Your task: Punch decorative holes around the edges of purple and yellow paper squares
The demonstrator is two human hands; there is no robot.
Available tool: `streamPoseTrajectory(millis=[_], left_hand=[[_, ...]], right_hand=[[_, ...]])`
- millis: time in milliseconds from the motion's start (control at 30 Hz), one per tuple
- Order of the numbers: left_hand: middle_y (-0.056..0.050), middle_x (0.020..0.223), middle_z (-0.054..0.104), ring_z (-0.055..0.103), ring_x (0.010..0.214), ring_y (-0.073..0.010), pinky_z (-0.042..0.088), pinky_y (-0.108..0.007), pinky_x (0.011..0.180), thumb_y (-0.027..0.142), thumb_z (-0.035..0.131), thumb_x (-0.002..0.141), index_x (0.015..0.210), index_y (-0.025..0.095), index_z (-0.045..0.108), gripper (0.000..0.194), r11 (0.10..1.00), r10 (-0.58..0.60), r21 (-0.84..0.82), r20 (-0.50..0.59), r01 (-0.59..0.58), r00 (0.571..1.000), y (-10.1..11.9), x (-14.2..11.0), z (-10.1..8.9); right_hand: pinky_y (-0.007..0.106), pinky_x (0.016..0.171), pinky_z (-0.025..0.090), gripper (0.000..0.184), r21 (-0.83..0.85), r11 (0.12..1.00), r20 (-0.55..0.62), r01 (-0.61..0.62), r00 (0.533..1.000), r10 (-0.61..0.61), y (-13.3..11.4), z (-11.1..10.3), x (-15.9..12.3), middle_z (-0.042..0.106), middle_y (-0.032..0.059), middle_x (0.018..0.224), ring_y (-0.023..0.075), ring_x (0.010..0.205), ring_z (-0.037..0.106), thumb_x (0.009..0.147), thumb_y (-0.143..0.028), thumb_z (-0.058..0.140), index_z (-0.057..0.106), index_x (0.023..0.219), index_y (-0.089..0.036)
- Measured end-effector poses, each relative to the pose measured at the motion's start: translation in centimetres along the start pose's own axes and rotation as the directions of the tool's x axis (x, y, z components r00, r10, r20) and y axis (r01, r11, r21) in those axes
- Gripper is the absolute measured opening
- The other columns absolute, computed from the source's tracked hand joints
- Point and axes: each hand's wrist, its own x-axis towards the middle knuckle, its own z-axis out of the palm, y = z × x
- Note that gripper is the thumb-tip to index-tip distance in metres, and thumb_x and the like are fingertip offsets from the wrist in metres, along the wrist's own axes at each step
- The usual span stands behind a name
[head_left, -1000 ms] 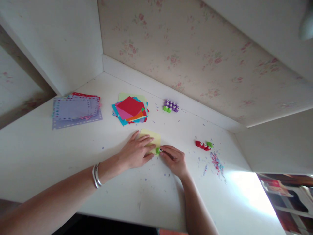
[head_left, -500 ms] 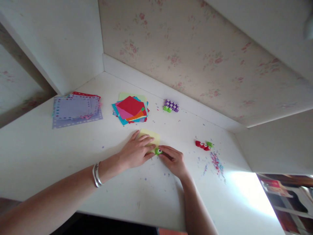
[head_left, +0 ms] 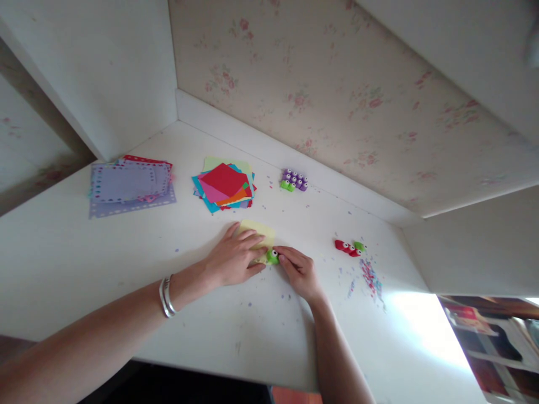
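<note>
Flat on the white table, my left hand presses down a pale yellow sheet of paper with its fingers spread. At the sheet's right edge sits a small green hole punch with one round eye-like button facing up. The thumb and forefinger of my right hand close on the right side of this punch. My left fingertips lie close to the punch, and cover part of the paper. Whether the paper's edge is inside the punch's slot is too small to tell.
Behind are a stack of coloured paper, a pile of sheets with punched borders, and a block of purple and green punches. To the right, red and green punches lie beside scattered paper bits.
The green punch has turned slightly and its eye now faces more upward. My right fingers have shifted a little on it. The left hand stays on the paper.
</note>
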Motion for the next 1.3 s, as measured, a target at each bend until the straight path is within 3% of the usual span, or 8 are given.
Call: streamPoseTrajectory(millis=[367, 800, 1000, 1300], left_hand=[[-0.004, 0.134, 0.059, 0.048, 0.126, -0.0255, 0.012, -0.052, 0.115, 0.046, 0.05, 0.093, 0.117, 0.03, 0.067, 0.033, 1.0, -0.004, -0.011, -0.019, 0.004, 1.0, 0.02, -0.04, 0.15], [-0.004, 0.134, 0.059, 0.048, 0.126, -0.0252, 0.015, -0.052, 0.114, 0.046, 0.052, 0.092, 0.118, 0.031, 0.066, 0.033, 0.999, -0.025, -0.022, -0.018, 0.024, 1.0, 0.08, -0.13, 0.06], [-0.004, 0.135, 0.059, 0.048, 0.126, -0.0248, 0.016, -0.051, 0.114, 0.049, 0.052, 0.092, 0.117, 0.031, 0.066, 0.034, 1.0, -0.025, -0.008, -0.018, 0.025, 1.0, 0.1, -0.09, 0.0], [-0.004, 0.136, 0.057, 0.047, 0.127, -0.025, 0.012, -0.052, 0.115, 0.048, 0.05, 0.093, 0.118, 0.03, 0.064, 0.034, 1.0, -0.014, 0.001, -0.016, 0.014, 1.0, 0.01, -0.17, 0.18]], right_hand=[[0.034, 0.08, 0.06, 0.019, 0.018, 0.999, -0.076, 0.028, 0.997, -0.027, 0.0, 0.64, 0.04, 0.074, 0.006, 0.102, 0.0207, 0.091, 0.071, 0.091, -0.028, 0.061, 0.075, 0.103, -0.028], [0.036, 0.084, 0.059, 0.021, -0.022, 0.998, -0.057, 0.056, 0.997, -0.057, -0.14, 0.59, -0.28, 0.074, 0.0058, 0.104, 0.0209, 0.095, 0.07, 0.09, -0.021, 0.063, 0.074, 0.106, -0.028], [0.038, 0.088, 0.059, 0.025, -0.092, 0.989, -0.141, 0.115, 0.982, -0.127, -0.35, 0.55, -0.72, 0.072, 0.0069, 0.112, 0.0221, 0.1, 0.069, 0.086, -0.017, 0.067, 0.074, 0.107, -0.027], [0.032, 0.089, 0.059, 0.026, -0.105, 0.981, -0.094, 0.165, 0.98, -0.175, -0.48, 0.94, -0.8, 0.073, 0.0053, 0.107, 0.0187, 0.095, 0.071, 0.086, -0.013, 0.067, 0.074, 0.107, -0.026]])
